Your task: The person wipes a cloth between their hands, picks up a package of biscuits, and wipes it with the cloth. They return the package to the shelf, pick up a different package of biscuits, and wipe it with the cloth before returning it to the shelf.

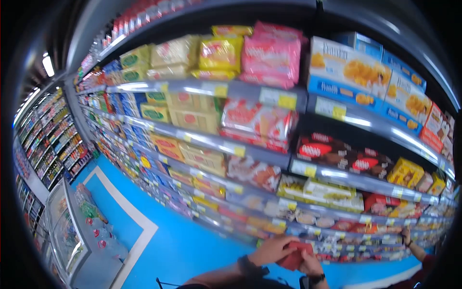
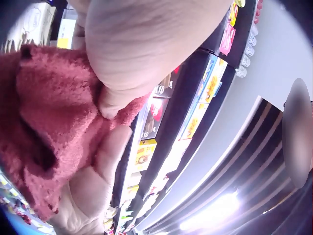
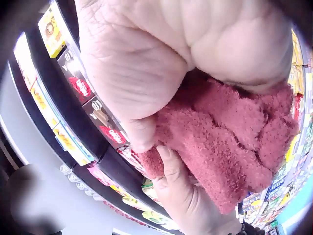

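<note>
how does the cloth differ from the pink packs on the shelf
The cloth is dull red and fuzzy; the pink packs are glossy and printed. The cloth is bunched up; the pink packs lie flatter in a stack. The cloth is held by the left hand and right hand; the pink packs sit on a shelf. Both have a reddish tone.

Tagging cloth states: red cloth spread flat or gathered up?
Gathered: the red cloth shows creases and overlapping folds in both wrist views.
</note>
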`<state>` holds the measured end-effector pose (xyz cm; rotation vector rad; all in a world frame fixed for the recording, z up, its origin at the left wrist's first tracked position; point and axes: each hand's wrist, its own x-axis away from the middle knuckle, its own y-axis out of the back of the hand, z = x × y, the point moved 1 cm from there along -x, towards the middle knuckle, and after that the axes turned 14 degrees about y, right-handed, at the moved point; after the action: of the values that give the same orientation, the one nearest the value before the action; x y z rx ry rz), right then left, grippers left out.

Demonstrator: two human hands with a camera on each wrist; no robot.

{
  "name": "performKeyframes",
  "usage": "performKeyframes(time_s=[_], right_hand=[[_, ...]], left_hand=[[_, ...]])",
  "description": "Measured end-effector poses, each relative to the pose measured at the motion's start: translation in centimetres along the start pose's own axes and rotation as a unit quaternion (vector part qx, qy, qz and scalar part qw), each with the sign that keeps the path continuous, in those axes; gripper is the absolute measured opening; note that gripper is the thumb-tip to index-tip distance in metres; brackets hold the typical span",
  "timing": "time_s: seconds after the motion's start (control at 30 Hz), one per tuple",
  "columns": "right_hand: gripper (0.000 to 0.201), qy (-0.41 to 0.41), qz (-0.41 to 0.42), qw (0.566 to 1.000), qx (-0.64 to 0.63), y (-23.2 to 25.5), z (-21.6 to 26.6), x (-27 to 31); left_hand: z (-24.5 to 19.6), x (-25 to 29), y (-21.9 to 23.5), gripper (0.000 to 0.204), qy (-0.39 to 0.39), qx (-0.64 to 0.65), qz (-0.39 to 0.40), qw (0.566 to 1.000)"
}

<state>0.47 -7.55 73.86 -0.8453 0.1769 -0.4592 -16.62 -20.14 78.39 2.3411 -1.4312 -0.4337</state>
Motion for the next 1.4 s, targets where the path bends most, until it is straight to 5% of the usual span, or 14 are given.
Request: performKeyframes(time_s=[0.07, 0.3, 0.57, 1.03, 1.4], right_hand=[[0.049, 0.011, -0.052, 0.993, 0.101, 2.4, -1.4, 0.1], [0.052, 0.009, -0.086, 0.992, 0.093, -0.1, 0.0, 0.8], [0.055, -0.021, -0.101, 0.985, 0.140, 0.0, 0.3, 1.2], [0.048, -0.052, -0.140, 0.987, 0.056, 1.9, -0.7, 2.5], [0.045, 0.006, -0.136, 0.990, 0.041, 1.6, 0.1, 4.2]], left_hand=[[1.2, 0.0, -0.3, 0.037, -0.017, -0.032, 0.002, 0.999], [1.8, 0.9, 1.1, 0.042, 0.005, 0.100, -0.005, 0.995], [5.8, -0.3, 3.5, 0.032, 0.000, 0.045, -0.124, 0.991], [4.9, 1.1, 0.3, 0.020, 0.048, 0.064, 0.009, 0.997], [3.2, -2.2, -0.4, 0.017, -0.032, 0.010, 0.027, 0.999]])
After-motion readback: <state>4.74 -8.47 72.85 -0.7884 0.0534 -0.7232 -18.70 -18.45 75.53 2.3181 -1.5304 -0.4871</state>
